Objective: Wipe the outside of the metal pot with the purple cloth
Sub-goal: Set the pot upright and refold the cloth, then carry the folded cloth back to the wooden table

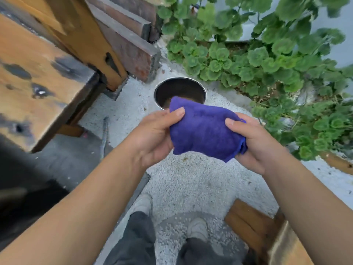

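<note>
Pale gravel ground [191, 180] fills the middle of the outdoor scene under soft, even daylight. On the left stands weathered orange-brown wooden furniture [38, 77] with dark blotches, with dark reddish-brown timber beams [129, 41] beyond it. A bed of round-leaved green plants [267, 60] runs along the right, edged by a wooden border [336, 163], with more wooden planks [254, 226] at the lower right.

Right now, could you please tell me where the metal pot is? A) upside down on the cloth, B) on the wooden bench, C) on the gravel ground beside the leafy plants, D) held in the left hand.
C: the metal pot stands open side up on the gravel, while both hands hold the purple cloth above it.
</note>
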Tool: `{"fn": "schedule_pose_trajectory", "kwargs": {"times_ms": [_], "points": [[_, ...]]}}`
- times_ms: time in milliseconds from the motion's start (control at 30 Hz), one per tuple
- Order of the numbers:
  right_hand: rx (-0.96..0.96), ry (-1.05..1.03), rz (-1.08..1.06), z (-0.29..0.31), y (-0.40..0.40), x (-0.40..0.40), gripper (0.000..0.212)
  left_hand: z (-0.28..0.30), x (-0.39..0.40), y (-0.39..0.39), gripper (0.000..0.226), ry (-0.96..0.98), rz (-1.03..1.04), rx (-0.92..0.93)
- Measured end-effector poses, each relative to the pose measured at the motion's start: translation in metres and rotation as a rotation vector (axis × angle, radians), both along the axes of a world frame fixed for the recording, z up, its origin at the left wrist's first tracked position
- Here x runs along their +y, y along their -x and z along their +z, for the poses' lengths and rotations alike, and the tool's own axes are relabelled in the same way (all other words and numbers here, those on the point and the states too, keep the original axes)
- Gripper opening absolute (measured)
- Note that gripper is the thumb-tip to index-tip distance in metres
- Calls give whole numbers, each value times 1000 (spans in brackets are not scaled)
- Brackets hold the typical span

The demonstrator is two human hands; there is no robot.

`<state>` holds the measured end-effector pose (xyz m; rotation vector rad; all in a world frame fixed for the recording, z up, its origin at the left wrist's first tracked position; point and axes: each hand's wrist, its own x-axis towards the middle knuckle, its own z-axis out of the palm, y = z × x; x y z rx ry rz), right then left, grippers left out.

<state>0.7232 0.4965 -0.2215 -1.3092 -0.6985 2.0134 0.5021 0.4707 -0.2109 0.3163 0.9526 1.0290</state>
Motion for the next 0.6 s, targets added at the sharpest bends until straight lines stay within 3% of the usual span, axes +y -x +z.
{"fn": "schedule_pose_trajectory", "kwargs": {"times_ms": [67,100,267,433,600], "points": [[1,-15,28,33,13,-13,47,42,-24,8,24,104,12,-150],[-8,-26,38,52,19,-21,45,65,-37,13,26,125,30,-140],[-14,-53,212,150,69,-58,30,157,-115,55,23,161,209,348],[-115,-120,461,225,158,-102,26,224,-207,117,18,117,469,508],[-91,-180,659,275,266,-155,24,268,-287,188,11,175,731,408]]}}
